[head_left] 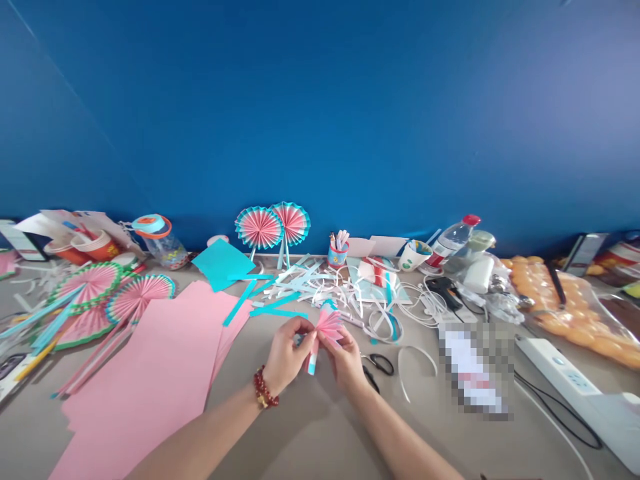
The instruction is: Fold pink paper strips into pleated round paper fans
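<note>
A pleated paper fan (330, 325), pink with a blue edge, is held between my two hands over the front middle of the table. My left hand (289, 353) pinches its folded part, where a narrow pink strip with a blue tip points down toward me. On the other side, the fingers of my right hand (345, 360) close on the pleats, which spread upward between the hands. Black-handled scissors (383, 364) lie just right of my right hand, partly hidden. Large pink paper sheets (150, 360) are left of my left hand.
White and blue paper strips (300, 293) heap up beyond my hands. Two round fans (260, 228) stand against the blue wall; several more lie at left. A blue sheet (223, 265), a pencil cup (338, 255), a bottle (453, 241) and a power strip (565, 367) surround the work area.
</note>
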The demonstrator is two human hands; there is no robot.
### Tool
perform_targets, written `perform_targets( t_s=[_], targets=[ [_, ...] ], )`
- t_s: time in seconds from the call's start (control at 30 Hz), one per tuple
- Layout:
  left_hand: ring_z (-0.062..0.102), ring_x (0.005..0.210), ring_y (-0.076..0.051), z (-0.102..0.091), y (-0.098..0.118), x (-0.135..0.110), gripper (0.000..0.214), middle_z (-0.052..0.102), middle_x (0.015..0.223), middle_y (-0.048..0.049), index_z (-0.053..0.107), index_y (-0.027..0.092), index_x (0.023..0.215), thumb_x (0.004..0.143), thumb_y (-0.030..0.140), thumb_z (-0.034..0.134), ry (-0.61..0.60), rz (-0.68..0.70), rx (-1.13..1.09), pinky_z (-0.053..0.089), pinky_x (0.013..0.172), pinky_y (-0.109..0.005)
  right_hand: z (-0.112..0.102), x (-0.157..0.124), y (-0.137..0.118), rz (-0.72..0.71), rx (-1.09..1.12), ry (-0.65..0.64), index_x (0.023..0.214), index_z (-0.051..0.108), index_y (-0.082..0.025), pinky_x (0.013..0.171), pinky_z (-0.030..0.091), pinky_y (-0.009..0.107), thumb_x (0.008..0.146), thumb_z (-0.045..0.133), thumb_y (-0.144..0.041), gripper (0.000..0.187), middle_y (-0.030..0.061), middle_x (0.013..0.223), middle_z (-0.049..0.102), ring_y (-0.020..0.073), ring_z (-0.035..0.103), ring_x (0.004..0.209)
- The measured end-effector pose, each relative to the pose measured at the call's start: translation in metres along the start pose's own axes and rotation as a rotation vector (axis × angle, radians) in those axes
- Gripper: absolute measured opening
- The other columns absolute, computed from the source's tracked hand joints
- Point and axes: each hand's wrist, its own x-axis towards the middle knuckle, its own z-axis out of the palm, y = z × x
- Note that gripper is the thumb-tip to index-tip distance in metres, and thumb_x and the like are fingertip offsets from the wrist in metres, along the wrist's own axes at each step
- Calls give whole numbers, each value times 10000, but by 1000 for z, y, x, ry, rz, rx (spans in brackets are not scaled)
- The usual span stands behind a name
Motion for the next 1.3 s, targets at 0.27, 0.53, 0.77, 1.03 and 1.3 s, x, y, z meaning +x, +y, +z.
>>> perform_targets(
  t_s=[0.27,0.53,0.77,1.03,1.3],
  targets=[
    [611,761,-180,-1,-2,2,116,657,776,-27,616,195,788,870,238,547,6,62,90,457,738,-286,0,2,3,-52,-30,14,855,714,-224,763,504,306,673,806,-273,210,11,840,721,176,636,745],
    [606,771,-181,-2,8,3,138,641,778,-26,607,196,795,888,255,525,-5,72,97,453,707,-276,-2,2,-3,-111,-50,27,739,681,-207,602,451,231,608,796,-219,175,-28,664,647,123,530,587],
    [617,837,-208,-6,8,8,140,675,824,-47,647,208,813,875,225,523,-59,139,138,467,777,-302,1,3,-6,-97,-53,34,735,677,-213,643,465,258,594,799,-230,187,-16,701,660,140,549,620],
    [616,741,-176,-6,7,11,160,670,751,-29,657,190,756,855,246,544,-99,7,-48,464,727,-278,2,3,-8,0,-19,-25,886,687,-219,734,486,291,684,805,-292,246,19,859,694,168,606,742],
    [592,593,-145,-6,-2,16,196,609,684,6,577,187,780,718,314,711,-231,-599,-943,489,563,-276,8,1,-23,-5,-69,-124,878,706,-207,637,467,260,750,758,-372,216,6,746,633,132,539,630]
  ],
)
